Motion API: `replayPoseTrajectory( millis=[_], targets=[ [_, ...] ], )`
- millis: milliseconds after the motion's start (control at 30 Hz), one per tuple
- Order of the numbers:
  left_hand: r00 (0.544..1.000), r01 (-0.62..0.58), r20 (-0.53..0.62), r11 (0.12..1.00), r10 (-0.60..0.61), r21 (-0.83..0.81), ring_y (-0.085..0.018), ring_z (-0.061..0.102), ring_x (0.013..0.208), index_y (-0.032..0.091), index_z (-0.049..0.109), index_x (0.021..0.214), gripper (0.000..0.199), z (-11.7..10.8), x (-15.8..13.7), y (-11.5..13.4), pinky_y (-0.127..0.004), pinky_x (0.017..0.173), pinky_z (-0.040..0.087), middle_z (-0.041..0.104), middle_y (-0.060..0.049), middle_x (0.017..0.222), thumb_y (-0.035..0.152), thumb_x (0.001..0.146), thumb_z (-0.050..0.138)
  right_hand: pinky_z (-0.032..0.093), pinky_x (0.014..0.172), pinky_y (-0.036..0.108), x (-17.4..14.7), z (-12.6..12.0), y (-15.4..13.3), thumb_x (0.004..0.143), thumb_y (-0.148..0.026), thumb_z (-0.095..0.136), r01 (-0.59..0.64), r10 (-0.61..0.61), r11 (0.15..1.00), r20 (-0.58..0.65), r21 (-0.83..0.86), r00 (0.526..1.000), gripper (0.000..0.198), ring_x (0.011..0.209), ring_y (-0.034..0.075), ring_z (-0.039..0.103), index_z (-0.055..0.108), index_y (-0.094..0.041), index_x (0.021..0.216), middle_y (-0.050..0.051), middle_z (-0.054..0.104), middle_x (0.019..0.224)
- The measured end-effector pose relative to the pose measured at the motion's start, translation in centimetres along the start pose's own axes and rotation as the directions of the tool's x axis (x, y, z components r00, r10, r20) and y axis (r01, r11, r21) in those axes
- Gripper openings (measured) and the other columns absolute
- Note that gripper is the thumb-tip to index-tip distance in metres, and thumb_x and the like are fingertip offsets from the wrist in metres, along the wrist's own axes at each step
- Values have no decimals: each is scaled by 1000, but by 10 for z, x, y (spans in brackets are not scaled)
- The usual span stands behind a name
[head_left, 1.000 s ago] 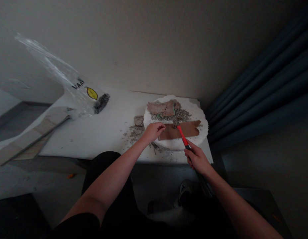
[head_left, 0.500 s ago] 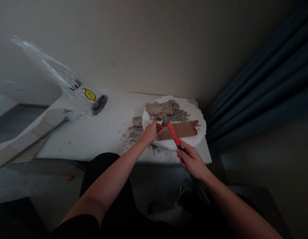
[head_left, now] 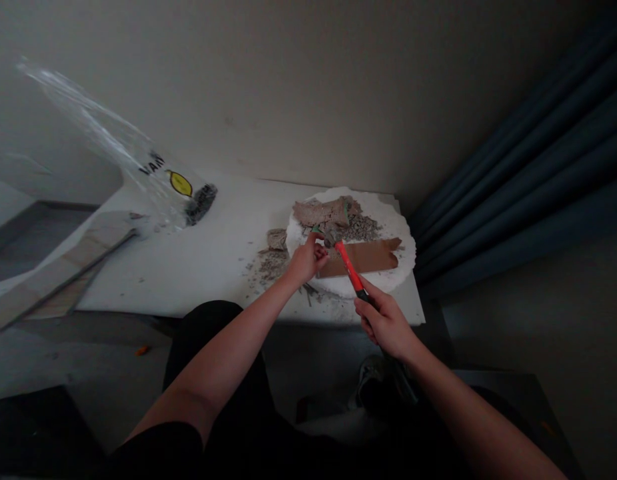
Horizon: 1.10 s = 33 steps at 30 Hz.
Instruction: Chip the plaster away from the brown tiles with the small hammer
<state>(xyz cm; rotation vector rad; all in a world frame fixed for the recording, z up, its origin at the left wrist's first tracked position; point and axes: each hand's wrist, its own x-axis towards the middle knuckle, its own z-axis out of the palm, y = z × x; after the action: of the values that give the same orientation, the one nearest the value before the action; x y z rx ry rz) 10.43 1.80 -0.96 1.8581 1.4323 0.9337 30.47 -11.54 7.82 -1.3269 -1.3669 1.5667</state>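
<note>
My right hand (head_left: pixel 386 320) is wrapped round the dark grip of a hammer (head_left: pixel 349 267) with an orange-red handle. The hammer's grey head lies just right of my left fingers, over the rubble. My left hand (head_left: pixel 306 259) has its fingers curled in a pinch close to the hammer head; whatever they hold is too small to make out. Under both lies a white, ragged-edged round mat (head_left: pixel 406 267). On it are a brown cardboard strip (head_left: pixel 363 259), a cracked greyish-brown slab (head_left: pixel 321 212) and a heap of grey crumbs (head_left: pixel 363 228).
A clear plastic bag (head_left: pixel 133 157) with a yellow print and dark bits at its bottom stands on the white table (head_left: pixel 203 260). More crumbled grey lumps (head_left: pixel 276 240) lie left of the mat. Bent cardboard (head_left: pixel 78 267) is at far left, a blue curtain (head_left: pixel 528 173) at right.
The hammer head has shifted slightly up, still close to my left fingers. Both hands keep nearly the same pose. The whole view has tilted a little.
</note>
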Motion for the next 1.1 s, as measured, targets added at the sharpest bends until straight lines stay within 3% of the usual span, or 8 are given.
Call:
replayPoseTrajectory(
  millis=[567,833,1100],
  targets=[
    [999,-39,38,998,37,55,-13,62,73,21,40,122,49,1,-1,-1,-27,71,46,69,0,84,24,78,62,31,40,19,-2,0,5,92,-34,52,5,-5,999,-5,-32,1000,62,44,8,35,36,-23,151,-7,39,60],
    [999,25,-48,993,-20,112,-15,61,81,19,42,121,52,-16,-7,1,-30,75,47,67,-5,100,18,73,60,31,37,18,-2,1,1,91,-33,53,-20,20,1000,8,15,1000,63,41,7,35,37,-23,151,-8,39,59],
    [975,195,-153,953,-162,231,-15,59,73,20,45,116,40,-35,-13,-13,-31,73,45,65,-4,92,15,77,51,29,34,18,0,2,6,89,-33,54,-83,81,996,46,28,996,62,40,7,35,40,-23,149,-7,42,61]
  ],
)
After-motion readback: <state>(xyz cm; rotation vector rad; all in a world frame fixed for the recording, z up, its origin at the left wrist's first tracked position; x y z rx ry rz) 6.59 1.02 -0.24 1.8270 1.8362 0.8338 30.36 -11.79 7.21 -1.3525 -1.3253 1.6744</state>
